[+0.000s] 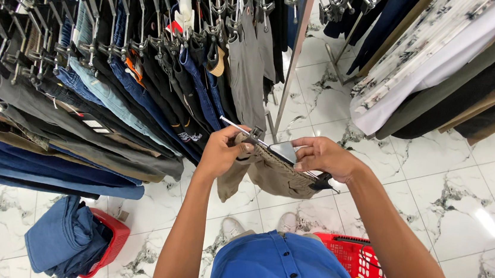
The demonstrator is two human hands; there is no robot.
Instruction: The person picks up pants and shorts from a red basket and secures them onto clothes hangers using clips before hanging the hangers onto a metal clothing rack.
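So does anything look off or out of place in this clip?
Mostly tidy. The left hand and right hand hold khaki shorts on a clip hanger, the right also gripping a phone. One oddity: denim heaped in, spilling over, a red basket on the floor.

blue buttoned shirt, white shoes

Both arms outstretched, left hand and right hand in closed grip.
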